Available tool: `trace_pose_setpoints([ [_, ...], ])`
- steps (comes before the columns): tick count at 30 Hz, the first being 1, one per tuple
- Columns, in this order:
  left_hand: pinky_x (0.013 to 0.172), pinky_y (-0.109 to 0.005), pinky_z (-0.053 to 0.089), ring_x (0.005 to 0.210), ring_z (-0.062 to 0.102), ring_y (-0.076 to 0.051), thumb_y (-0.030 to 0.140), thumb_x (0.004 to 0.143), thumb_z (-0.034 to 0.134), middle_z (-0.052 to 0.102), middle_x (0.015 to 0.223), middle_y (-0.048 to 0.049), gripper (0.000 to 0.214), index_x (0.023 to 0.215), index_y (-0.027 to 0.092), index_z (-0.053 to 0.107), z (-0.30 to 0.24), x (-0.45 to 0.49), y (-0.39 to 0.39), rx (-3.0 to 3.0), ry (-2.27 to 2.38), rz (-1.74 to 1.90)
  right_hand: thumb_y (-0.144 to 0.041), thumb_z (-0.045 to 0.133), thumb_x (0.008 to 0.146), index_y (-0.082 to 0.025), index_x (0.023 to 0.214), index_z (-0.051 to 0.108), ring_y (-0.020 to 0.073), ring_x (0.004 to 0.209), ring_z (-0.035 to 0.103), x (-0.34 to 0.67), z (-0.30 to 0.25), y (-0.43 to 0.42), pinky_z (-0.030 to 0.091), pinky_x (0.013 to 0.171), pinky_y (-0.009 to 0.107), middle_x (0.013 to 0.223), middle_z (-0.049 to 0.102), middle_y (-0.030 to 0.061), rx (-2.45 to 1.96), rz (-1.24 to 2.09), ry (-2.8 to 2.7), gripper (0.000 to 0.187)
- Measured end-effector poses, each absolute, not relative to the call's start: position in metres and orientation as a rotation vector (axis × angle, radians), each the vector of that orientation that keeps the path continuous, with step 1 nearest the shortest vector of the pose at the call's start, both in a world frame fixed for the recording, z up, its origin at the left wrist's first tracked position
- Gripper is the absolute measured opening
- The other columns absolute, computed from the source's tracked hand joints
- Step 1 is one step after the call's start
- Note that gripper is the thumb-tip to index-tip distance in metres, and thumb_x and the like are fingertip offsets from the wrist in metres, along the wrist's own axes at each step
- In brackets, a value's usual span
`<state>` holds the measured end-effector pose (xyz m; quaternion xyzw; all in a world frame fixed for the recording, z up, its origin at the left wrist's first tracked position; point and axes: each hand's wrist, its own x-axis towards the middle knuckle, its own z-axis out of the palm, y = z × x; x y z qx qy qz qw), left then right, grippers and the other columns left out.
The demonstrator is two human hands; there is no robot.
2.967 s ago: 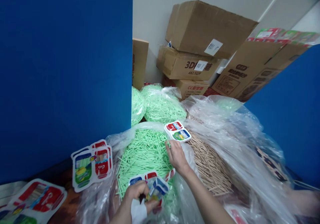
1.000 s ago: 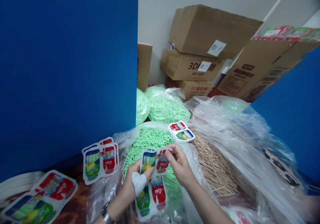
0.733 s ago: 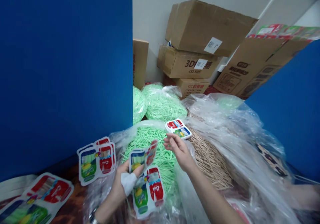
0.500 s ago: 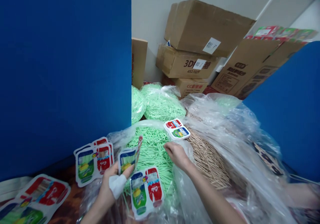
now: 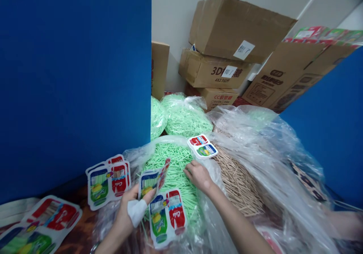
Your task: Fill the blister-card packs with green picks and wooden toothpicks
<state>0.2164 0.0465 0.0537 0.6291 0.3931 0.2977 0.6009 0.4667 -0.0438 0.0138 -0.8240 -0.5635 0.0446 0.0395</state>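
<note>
My left hand (image 5: 129, 210), with a white wrap at the thumb's base, grips a printed blister pack (image 5: 149, 182). Its Sprite-labelled half faces me; the red half stands tilted up at the right. My right hand (image 5: 198, 176) is over a clear bag of thin green sticks (image 5: 170, 155), fingers curled down against them. Whatever is between those fingertips is hidden. Another Sprite and Cola pack (image 5: 167, 218) lies on the bag's near side, just right of my left hand. A similar pack (image 5: 202, 147) rests at the bag's far right rim.
More packs (image 5: 107, 182) are stacked at left, with others (image 5: 42, 225) nearer. Brown sticks (image 5: 238, 178) fill a plastic bag on the right. Blue panels (image 5: 73, 76) flank both sides. Tied green bags (image 5: 187, 117) and cardboard boxes (image 5: 238, 27) stand behind. Another person's blurred arm (image 5: 347, 223) enters at right.
My right hand's closed fingers have loosened and reach slightly left and down among the green sticks. The pack in my left hand has shifted a little right, its red half turning more into view.
</note>
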Motion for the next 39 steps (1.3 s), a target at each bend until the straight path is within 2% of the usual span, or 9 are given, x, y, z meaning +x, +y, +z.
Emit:
trace_pose_setpoints([
  [3,0.063,-0.033,0.058,0.072,0.071,-0.027,0.039,0.065,0.074,0.077,0.080,-0.0083,0.029,0.081,0.015,0.072,0.054,0.219,0.045,1.443,0.895,0.663,-0.043,0.050,0.089,-0.019,0.085,0.063,0.0197,0.075,0.060,0.458,0.011,-0.036,0.040,0.062,0.028,0.088,0.062,0.0075,-2.563,0.151,-1.479,0.027],
  [6,0.064,-0.033,0.058,0.072,0.070,-0.027,0.040,0.065,0.074,0.077,0.080,-0.0086,0.030,0.082,0.014,0.073,0.056,0.221,0.042,1.437,0.888,0.664,-0.036,0.055,0.085,-0.018,0.081,0.061,0.0193,0.071,0.060,0.452,0.006,-0.028,0.038,0.060,0.027,0.084,0.062,0.0073,-2.543,0.192,-1.292,0.020],
  [10,0.063,-0.033,0.058,0.070,0.070,-0.025,0.039,0.067,0.072,0.077,0.079,-0.0083,0.028,0.079,0.013,0.072,0.053,0.219,0.042,1.454,0.894,0.646,-0.027,0.046,0.088,-0.018,0.073,0.056,0.0147,0.065,0.058,0.456,0.008,-0.026,0.038,0.058,0.023,0.071,0.061,0.0017,-2.405,0.277,-1.260,0.020],
  [13,0.065,-0.033,0.058,0.073,0.070,-0.025,0.038,0.068,0.072,0.077,0.083,-0.0085,0.028,0.081,0.014,0.072,0.049,0.217,0.045,1.455,0.905,0.642,-0.028,0.036,0.091,-0.019,0.080,0.054,0.0123,0.063,0.057,0.465,0.017,-0.031,0.040,0.057,0.020,0.070,0.060,-0.0016,-2.263,0.332,-1.275,0.023],
  [16,0.065,-0.033,0.058,0.073,0.071,-0.026,0.040,0.065,0.074,0.077,0.082,-0.0099,0.031,0.081,0.014,0.072,0.049,0.216,0.047,1.430,0.927,0.661,-0.027,0.034,0.092,-0.018,0.092,0.052,0.0126,0.061,0.056,0.474,0.027,-0.040,0.040,0.057,0.021,0.069,0.059,-0.0023,-2.199,0.286,-1.338,0.020],
  [23,0.064,-0.033,0.057,0.073,0.070,-0.026,0.038,0.064,0.074,0.077,0.080,-0.0088,0.029,0.080,0.014,0.072,0.052,0.216,0.048,1.432,0.935,0.666,-0.011,0.045,0.082,-0.019,0.083,0.057,0.0158,0.074,0.057,0.478,0.024,-0.054,0.040,0.066,0.023,0.080,0.061,0.0023,-2.278,0.154,-1.712,0.015],
  [28,0.064,-0.032,0.057,0.072,0.070,-0.026,0.037,0.065,0.074,0.077,0.079,-0.0084,0.028,0.080,0.014,0.072,0.046,0.217,0.048,1.430,0.932,0.650,-0.006,0.040,0.087,-0.017,0.103,0.057,0.0201,0.089,0.056,0.473,0.021,-0.036,0.040,0.073,0.028,0.095,0.062,0.0086,-2.376,0.027,-1.851,0.026],
  [33,0.062,-0.029,0.055,0.071,0.069,-0.023,0.038,0.071,0.071,0.076,0.080,-0.0067,0.026,0.082,0.014,0.071,0.045,0.214,0.047,1.471,0.862,0.644,-0.009,0.047,0.088,-0.019,0.092,0.059,0.0225,0.091,0.055,0.463,0.023,-0.010,0.040,0.073,0.031,0.093,0.061,0.0084,-2.373,-0.032,-2.132,0.016],
  [39,0.066,-0.030,0.055,0.075,0.068,-0.024,0.037,0.072,0.070,0.076,0.084,-0.0069,0.028,0.089,0.014,0.071,0.048,0.213,0.043,1.450,0.802,0.622,-0.009,0.046,0.089,-0.017,0.095,0.057,0.0241,0.093,0.053,0.461,0.021,-0.004,0.040,0.071,0.033,0.096,0.058,0.0103,-2.422,-0.123,-2.251,0.015],
])
